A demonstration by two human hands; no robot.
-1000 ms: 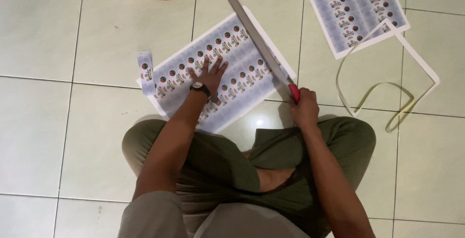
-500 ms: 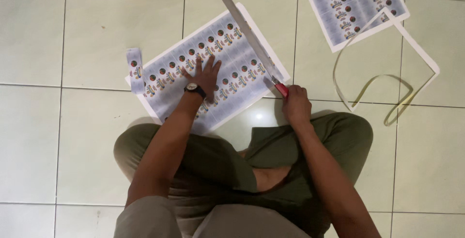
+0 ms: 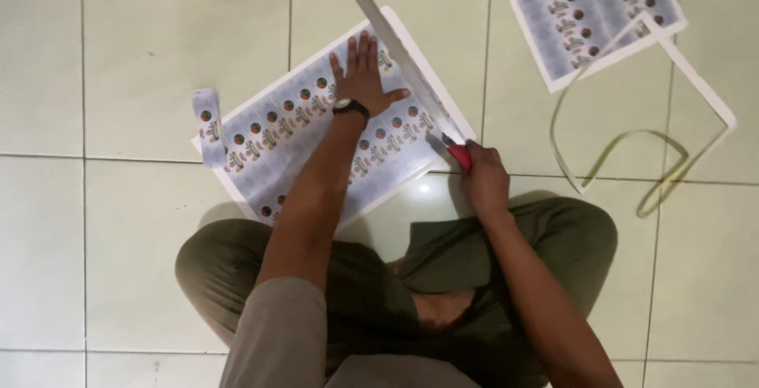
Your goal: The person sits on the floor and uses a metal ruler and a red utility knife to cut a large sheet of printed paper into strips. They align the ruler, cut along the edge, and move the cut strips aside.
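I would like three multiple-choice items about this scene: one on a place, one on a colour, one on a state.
1. Where does the left hand rest?
A. on the printed sheet
B. on the knee
C. on the orange bag

2. What colour is the handle of the cutter in the right hand?
A. blue
B. red
C. green

3. How is the left hand?
A. in a fist
B. holding a strip
C. flat, fingers spread

Answers: 1 A, the palm lies on the sheet beside the ruler. 2 B, a red handle shows above the fist. 3 C, the fingers lie spread on the paper.
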